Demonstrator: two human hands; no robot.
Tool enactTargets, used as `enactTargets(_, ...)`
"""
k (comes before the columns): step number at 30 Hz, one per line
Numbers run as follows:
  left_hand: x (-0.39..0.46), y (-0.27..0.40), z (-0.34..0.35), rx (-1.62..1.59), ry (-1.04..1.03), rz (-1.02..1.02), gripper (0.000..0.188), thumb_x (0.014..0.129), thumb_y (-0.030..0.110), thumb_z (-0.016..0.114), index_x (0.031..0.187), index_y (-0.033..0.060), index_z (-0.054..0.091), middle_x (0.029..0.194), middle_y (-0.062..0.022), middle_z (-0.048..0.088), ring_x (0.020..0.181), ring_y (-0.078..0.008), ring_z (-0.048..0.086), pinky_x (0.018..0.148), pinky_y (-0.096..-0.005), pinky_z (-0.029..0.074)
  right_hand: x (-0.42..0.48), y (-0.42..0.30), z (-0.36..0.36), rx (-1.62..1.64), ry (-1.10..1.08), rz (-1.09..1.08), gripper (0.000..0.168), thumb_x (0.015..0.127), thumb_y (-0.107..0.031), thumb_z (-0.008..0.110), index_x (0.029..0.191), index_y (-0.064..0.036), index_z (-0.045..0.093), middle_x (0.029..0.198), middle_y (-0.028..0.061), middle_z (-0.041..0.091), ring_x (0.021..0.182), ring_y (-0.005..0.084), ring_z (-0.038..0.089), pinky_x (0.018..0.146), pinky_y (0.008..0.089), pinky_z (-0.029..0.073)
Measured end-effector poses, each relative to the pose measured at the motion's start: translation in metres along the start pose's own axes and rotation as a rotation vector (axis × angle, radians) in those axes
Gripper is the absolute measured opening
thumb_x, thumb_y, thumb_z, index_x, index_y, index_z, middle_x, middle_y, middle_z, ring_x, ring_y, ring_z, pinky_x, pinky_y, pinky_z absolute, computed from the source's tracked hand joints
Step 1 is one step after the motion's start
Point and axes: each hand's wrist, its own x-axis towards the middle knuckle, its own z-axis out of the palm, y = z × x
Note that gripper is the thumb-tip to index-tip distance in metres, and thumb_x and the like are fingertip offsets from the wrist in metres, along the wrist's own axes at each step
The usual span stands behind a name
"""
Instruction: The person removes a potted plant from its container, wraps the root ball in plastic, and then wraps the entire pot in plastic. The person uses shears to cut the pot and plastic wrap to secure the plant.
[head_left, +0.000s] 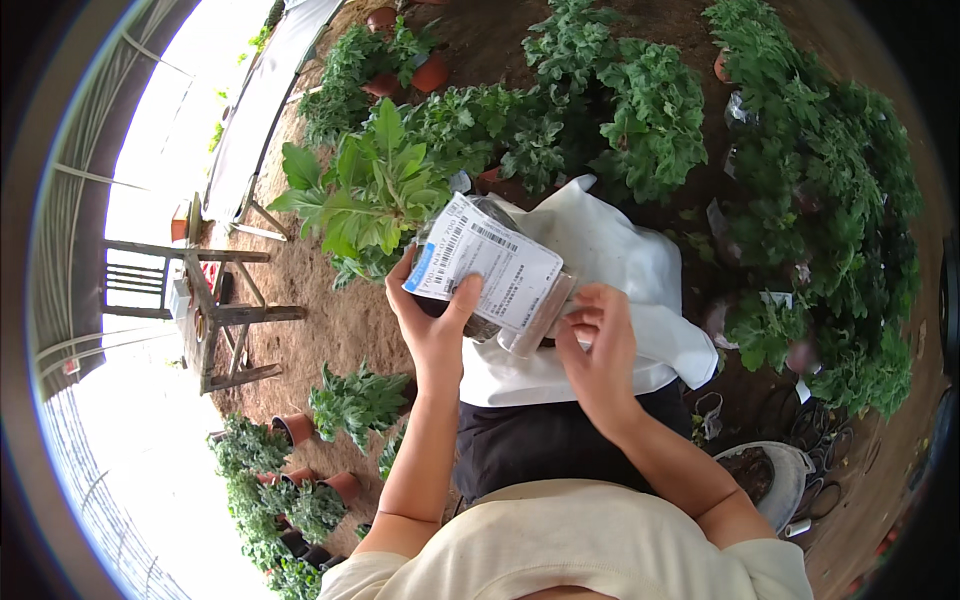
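My left hand (439, 307) grips a dark, plastic-wrapped plant pot (480, 328) above my lap, its thumb pressing on a white printed label (495, 262) that lies against the pot's side. A leafy green plant (382, 187) stands out of the pot's far end, towards the upper left. At the pot's other end my right hand (600, 337) pinches the edge of a roll of clear tape (532, 319); its fingertips are bent and partly hidden. Beneath both hands a white plastic sheet or bag (630, 262) covers my lap.
Dense leafy plants (817, 187) fill the right side, and more (630, 112) stand ahead. Potted plants (292, 429) are at lower left. A wooden stool or small table (202, 322) stands at left on bare soil. At lower right is a pale tub (787, 480) beside dark rings.
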Motion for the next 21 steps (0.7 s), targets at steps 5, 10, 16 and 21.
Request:
enactTargets(5,-0.003,0.005,0.001,0.005,-0.008,0.024,0.071,0.07,0.009,0.077,0.126,-0.0017,0.034,0.113,-0.0119,0.049,0.104,-0.0181,0.05,0.091,-0.0321,0.041,0.015,0.0,0.021,-0.385,-0.134,0.003,0.062,0.065,-0.008,0.074,0.112,0.006,0.038,0.089,0.0165,0.057,0.084,0.025,0.061,0.069,0.0334,0.051)
enactTargets(10,0.0,0.008,0.006,-0.017,0.015,0.048,0.061,0.073,0.004,0.073,0.121,-0.0003,0.036,0.11,-0.0107,0.052,0.102,-0.0179,0.051,0.09,-0.0327,0.042,0.017,0.012,0.045,-0.18,0.09,-0.018,0.088,0.064,-0.018,0.076,0.13,0.01,0.025,0.099,0.0219,0.054,0.092,0.0362,0.056,0.076,0.0387,0.048)
enactTargets(16,-0.004,0.011,0.003,-0.041,-0.001,0.011,0.056,0.073,0.001,0.072,0.117,0.001,0.037,0.108,-0.0097,0.053,0.1,-0.0173,0.053,0.088,-0.0314,0.043,0.033,-0.003,-0.017,0.625,-0.168,0.682,0.051,0.064,-0.002,0.059,0.113,0.004,0.046,0.098,0.0137,0.054,0.089,0.0252,0.056,0.08,0.0365,0.048)
enactTargets(21,-0.004,-0.003,0.005,-0.017,-0.057,0.041,0.065,0.071,0.003,0.074,0.123,0.0011,0.034,0.113,-0.0093,0.047,0.103,-0.0173,0.049,0.091,-0.0312,0.041,0.055,-0.006,-0.033,1.194,-0.189,0.767,0.034,0.072,-0.009,0.057,0.105,-0.001,0.052,0.097,0.0101,0.058,0.085,0.0248,0.061,0.076,0.0385,0.052)
